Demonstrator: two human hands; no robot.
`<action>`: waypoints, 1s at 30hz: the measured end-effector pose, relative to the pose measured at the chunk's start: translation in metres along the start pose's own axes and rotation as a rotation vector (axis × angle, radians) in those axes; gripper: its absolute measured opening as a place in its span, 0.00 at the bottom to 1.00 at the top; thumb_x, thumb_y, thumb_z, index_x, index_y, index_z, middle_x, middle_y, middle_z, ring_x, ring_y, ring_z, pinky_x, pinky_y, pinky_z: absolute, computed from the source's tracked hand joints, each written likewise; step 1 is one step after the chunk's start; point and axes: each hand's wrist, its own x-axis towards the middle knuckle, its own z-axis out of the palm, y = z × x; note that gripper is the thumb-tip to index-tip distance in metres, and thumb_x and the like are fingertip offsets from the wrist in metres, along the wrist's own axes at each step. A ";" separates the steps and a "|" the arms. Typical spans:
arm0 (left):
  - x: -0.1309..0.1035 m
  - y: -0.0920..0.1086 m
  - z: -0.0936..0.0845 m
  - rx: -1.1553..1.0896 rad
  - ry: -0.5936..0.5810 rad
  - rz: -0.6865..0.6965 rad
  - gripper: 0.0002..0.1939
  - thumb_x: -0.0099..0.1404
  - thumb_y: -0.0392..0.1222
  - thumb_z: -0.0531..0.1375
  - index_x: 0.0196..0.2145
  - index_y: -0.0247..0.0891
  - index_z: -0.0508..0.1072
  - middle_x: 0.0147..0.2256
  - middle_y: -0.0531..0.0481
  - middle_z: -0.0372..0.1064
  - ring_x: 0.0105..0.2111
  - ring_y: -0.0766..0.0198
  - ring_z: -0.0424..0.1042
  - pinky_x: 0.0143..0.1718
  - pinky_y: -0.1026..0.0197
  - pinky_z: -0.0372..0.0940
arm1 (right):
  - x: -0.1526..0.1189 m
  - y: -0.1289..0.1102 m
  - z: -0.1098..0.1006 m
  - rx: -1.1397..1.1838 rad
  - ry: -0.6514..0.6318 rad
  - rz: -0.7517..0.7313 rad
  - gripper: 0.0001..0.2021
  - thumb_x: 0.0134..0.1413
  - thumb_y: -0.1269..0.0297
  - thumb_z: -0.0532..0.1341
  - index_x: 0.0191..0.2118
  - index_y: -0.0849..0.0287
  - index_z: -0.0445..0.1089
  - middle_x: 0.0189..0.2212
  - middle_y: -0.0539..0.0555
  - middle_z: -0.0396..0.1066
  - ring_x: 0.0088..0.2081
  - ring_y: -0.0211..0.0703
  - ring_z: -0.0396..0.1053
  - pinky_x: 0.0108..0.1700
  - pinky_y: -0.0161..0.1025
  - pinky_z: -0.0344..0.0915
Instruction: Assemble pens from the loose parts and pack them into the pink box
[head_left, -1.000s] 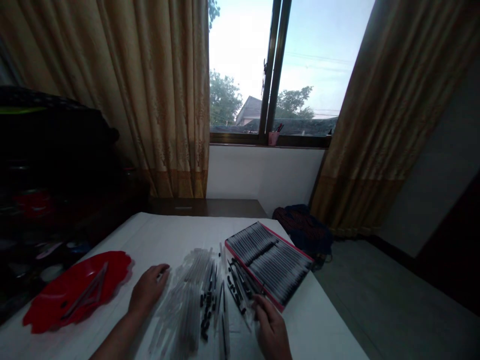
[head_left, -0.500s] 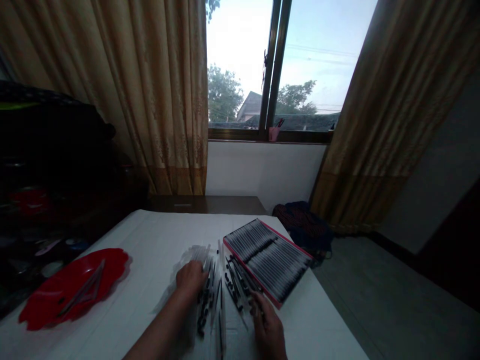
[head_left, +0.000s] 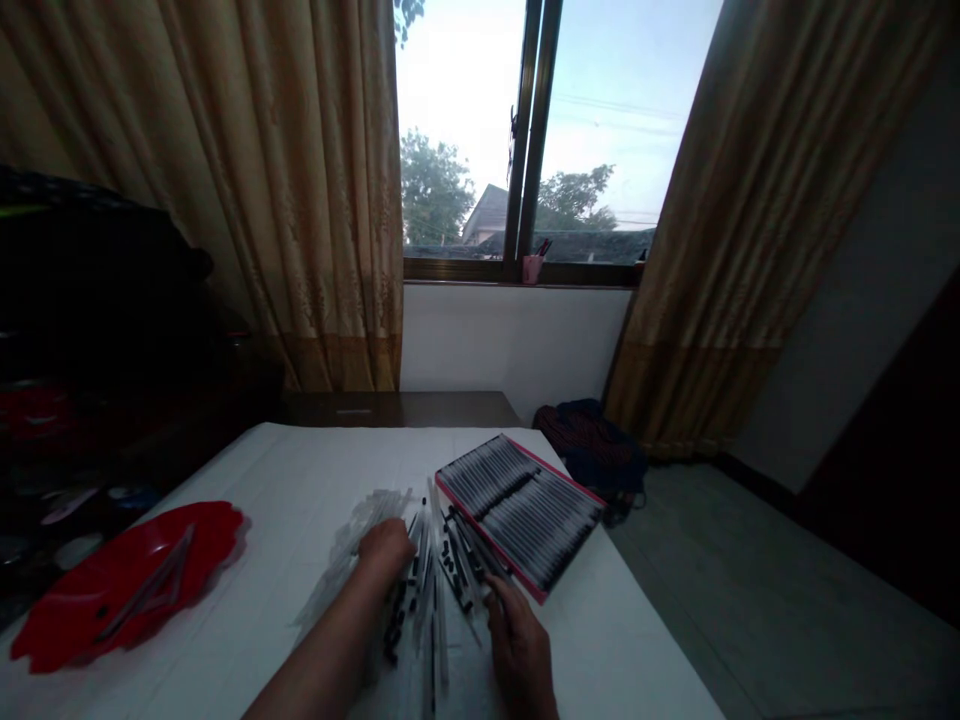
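My left hand [head_left: 385, 548] is closed, its fingers curled beside a heap of clear plastic tubes [head_left: 367, 515] and several loose pens with black caps [head_left: 405, 605]. What lies in its fingers is hidden. To the right, my right hand [head_left: 517, 635] is also closed, thumb and fingers together at the near end of another bunch of dark-tipped pens [head_left: 461, 565]; what they pinch is too blurred to make out. Just beyond it a shallow red-edged box [head_left: 541, 596] lies at a slant, filled with two rows of clear, black-ended pens [head_left: 540, 525].
A scalloped red plate [head_left: 67, 610] on the left of the white table [head_left: 292, 470] holds a clear, angular piece [head_left: 161, 590]. Dark clutter stands beyond the left edge. A cloth bundle [head_left: 592, 440] lies past the right edge. A pink cup [head_left: 532, 268] stands on the windowsill.
The whole view has shifted slightly, so table, box and plate appear further left. My left hand has moved a little right over the table, towards the loose pens. My right hand stays near the box.
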 end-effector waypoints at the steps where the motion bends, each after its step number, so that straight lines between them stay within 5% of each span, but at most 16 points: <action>1: 0.001 -0.001 -0.001 -0.034 -0.007 0.003 0.16 0.65 0.44 0.58 0.50 0.37 0.67 0.49 0.46 0.67 0.44 0.57 0.70 0.43 0.50 0.68 | 0.000 -0.001 0.000 0.001 0.001 0.001 0.18 0.63 0.54 0.49 0.45 0.55 0.72 0.41 0.57 0.76 0.43 0.45 0.74 0.43 0.37 0.71; 6: -0.002 -0.009 -0.005 -0.305 -0.011 0.062 0.15 0.65 0.44 0.58 0.48 0.37 0.68 0.47 0.46 0.68 0.43 0.59 0.71 0.42 0.51 0.68 | 0.000 -0.004 -0.002 0.032 0.042 0.051 0.18 0.62 0.53 0.49 0.42 0.55 0.73 0.38 0.57 0.77 0.40 0.45 0.75 0.41 0.36 0.70; 11: -0.038 -0.021 0.001 -0.707 -0.065 0.150 0.19 0.70 0.51 0.44 0.50 0.36 0.62 0.36 0.47 0.74 0.31 0.62 0.76 0.30 0.60 0.68 | -0.004 0.002 -0.003 0.132 0.043 0.174 0.20 0.59 0.47 0.51 0.38 0.54 0.74 0.34 0.55 0.76 0.35 0.45 0.74 0.37 0.35 0.69; 15: -0.075 -0.038 0.013 -1.210 -0.170 0.288 0.26 0.62 0.60 0.53 0.52 0.42 0.60 0.47 0.43 0.71 0.45 0.58 0.73 0.35 0.62 0.67 | -0.002 0.000 -0.006 0.318 0.033 0.335 0.24 0.55 0.43 0.53 0.35 0.57 0.76 0.30 0.55 0.76 0.27 0.43 0.71 0.30 0.35 0.68; 18: -0.086 -0.048 0.026 -1.560 -0.323 0.268 0.27 0.56 0.62 0.57 0.46 0.40 0.65 0.44 0.43 0.72 0.42 0.56 0.73 0.34 0.60 0.67 | 0.007 -0.013 -0.011 0.522 0.058 0.529 0.25 0.50 0.41 0.57 0.35 0.60 0.74 0.21 0.52 0.72 0.21 0.40 0.66 0.21 0.33 0.62; 23: -0.079 -0.048 0.050 -1.414 -0.255 0.320 0.27 0.48 0.58 0.66 0.40 0.43 0.64 0.31 0.55 0.71 0.22 0.68 0.70 0.19 0.68 0.60 | 0.025 -0.042 -0.027 0.854 0.044 0.715 0.22 0.43 0.41 0.63 0.28 0.58 0.68 0.18 0.47 0.67 0.17 0.33 0.59 0.18 0.29 0.53; 30: -0.071 -0.049 0.066 -1.166 -0.261 0.495 0.27 0.52 0.58 0.63 0.45 0.40 0.72 0.34 0.50 0.74 0.23 0.69 0.69 0.20 0.68 0.55 | 0.043 -0.062 -0.032 0.834 -0.023 0.719 0.27 0.39 0.35 0.61 0.22 0.59 0.64 0.11 0.43 0.57 0.13 0.29 0.49 0.16 0.28 0.45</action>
